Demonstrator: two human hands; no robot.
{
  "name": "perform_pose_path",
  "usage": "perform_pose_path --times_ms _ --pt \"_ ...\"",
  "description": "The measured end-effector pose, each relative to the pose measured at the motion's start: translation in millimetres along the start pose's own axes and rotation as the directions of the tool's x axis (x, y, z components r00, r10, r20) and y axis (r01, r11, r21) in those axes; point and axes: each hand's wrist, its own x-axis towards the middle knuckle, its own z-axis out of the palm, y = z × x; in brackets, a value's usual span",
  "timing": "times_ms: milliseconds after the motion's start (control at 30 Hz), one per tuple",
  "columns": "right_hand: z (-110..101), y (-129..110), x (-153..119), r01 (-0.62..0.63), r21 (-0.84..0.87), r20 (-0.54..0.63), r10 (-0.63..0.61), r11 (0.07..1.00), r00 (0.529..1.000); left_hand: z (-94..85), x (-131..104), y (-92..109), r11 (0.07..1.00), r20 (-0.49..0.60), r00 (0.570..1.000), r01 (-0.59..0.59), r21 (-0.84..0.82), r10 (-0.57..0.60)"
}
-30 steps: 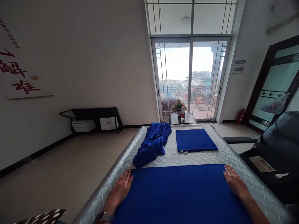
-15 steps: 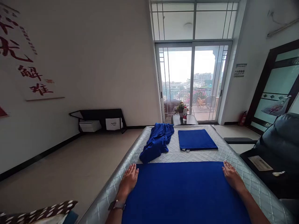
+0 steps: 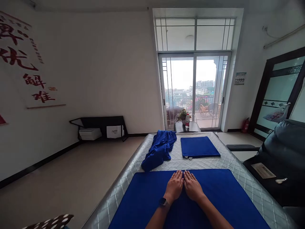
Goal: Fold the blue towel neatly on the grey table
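Flat, blue towel (image 3: 214, 203) lying crosswise, both hands (image 3: 183, 186) pressed mid-cloth

I'm in a room of a home or guesthouse: a quilted mattress (image 3: 228, 159), a glass sliding balcony door (image 3: 194, 92) overlooking city buildings, a black massage chair (image 3: 283, 152), calligraphy (image 3: 26, 66) on the wall.

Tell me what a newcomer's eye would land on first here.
Probably the big blue cloth spread flat across the near end of the quilted grey mattress, with the left hand and right hand pressed flat side by side at its far edge. Beyond lie a crumpled blue cloth and, right of it, a folded blue cloth.
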Motion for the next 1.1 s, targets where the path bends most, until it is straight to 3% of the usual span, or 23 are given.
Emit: perform_pose_path --times_ms 167,367,500,633,867,967,1100 --pt "13 10 4 -0.03 0.009 0.001 0.029 1.0 1.0 8.3 -3 -7 0.999 0.03 0.999 0.026 0.019 -0.027" --pt "7 13 5 -0.023 0.019 0.021 0.022 1.0 1.0 2.1 -3 -6 1.0 0.042 0.999 0.016 0.016 -0.017" --pt "-1 33 -3 -0.084 -0.03 0.003 0.084 0.996 0.996 -6.8 -11 -21 0.999 0.058 0.998 0.038 0.034 -0.04" --pt "-15 89 -23 -0.171 -0.112 -0.039 0.168 0.979 0.985 -19.2 -32 -68 0.989 0.099 0.988 0.108 0.099 -0.118" --pt "-30 219 -62 -0.398 -0.238 -0.157 0.369 0.886 0.916 -39.2 -94 -189 0.927 0.036 0.943 0.317 0.202 -0.33" --pt "-22 247 -66 -0.441 -0.244 -0.2 0.4 0.864 0.895 -39.1 -110 -221 0.882 0.002 0.906 0.412 0.231 -0.424" --pt "-10 262 -65 -0.419 -0.248 -0.241 0.363 0.873 0.9 -36.1 -115 -238 0.833 -0.053 0.86 0.506 0.224 -0.508"
